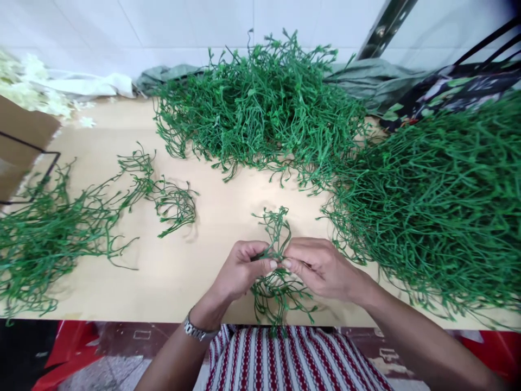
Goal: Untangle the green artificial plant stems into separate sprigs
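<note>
Near the front edge of the table, my left hand (248,266) and my right hand (319,266) meet over small green artificial plant stems (280,290). Both hands pinch the stems at their middle, thumbs almost touching. Thin sprigs with small tips fan out above and below the fingers, the lower ones hanging toward the table edge. Exactly how the stems join between the fingertips is hidden. To the left of my hands, a few loose sprigs (177,203) lie on the table.
A large heap of green stems (264,108) lies along the wall, and another big heap (439,212) fills the right side. A smaller pile (44,239) is at left, beside a cardboard box (24,136) and white flowers (36,81). The pale tabletop (228,212) shows between them.
</note>
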The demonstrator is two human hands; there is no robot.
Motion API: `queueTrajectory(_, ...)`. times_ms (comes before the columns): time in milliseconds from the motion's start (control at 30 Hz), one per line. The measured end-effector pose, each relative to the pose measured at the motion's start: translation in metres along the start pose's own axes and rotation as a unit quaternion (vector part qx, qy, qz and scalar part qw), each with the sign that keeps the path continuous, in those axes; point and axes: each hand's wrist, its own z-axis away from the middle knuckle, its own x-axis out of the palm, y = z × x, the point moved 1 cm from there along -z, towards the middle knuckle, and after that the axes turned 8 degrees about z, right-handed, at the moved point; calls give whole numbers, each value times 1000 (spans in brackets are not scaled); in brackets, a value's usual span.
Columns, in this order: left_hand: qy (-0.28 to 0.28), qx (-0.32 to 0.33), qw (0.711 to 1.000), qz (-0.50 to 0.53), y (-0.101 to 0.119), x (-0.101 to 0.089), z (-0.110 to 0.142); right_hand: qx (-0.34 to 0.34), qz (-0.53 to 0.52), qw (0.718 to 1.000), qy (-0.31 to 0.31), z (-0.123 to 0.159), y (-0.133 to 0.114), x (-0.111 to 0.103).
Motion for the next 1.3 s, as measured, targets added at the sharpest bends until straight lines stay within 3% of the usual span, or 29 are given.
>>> queueTrajectory(67,-33,-32,998,32,0,0,1,22,-129,989,-70,-1,1,0)
queueTrajectory(167,-60,-54,994,68,1,-2,4,60,-339,931,-125,1,5,-2)
queueTrajectory(267,-37,-16,991,124,3,-8,7,92,-463,882,0,5,13,-10)
queueTrajectory(333,-14,19,990,139,4,-10,7,128,-466,871,90,9,19,-13)
queueTrajectory(467,14,59,995,84,0,1,2,186,-426,882,76,6,23,3)
queueTrajectory(667,59,117,990,49,-12,14,-4,233,-440,863,82,-4,1,28)
queueTrajectory(733,42,113,992,44,-14,13,-4,233,-465,847,107,-5,-2,29)
queueTrajectory(800,15,113,992,54,-13,10,-3,237,-496,818,170,-6,2,24)
queueTrajectory(900,2,139,984,109,-10,4,-3,241,-531,765,274,-5,13,4)
queueTrajectory(967,16,135,980,146,-8,2,-4,225,-536,748,320,-3,20,-12)
queueTrajectory(1033,34,109,979,167,-7,2,-6,204,-526,757,329,1,23,-25)
queueTrajectory(1100,54,89,979,175,-7,3,-7,193,-509,784,297,3,23,-30)
queueTrajectory(1300,81,107,985,107,-9,5,-9,229,-439,867,49,-6,13,-2)
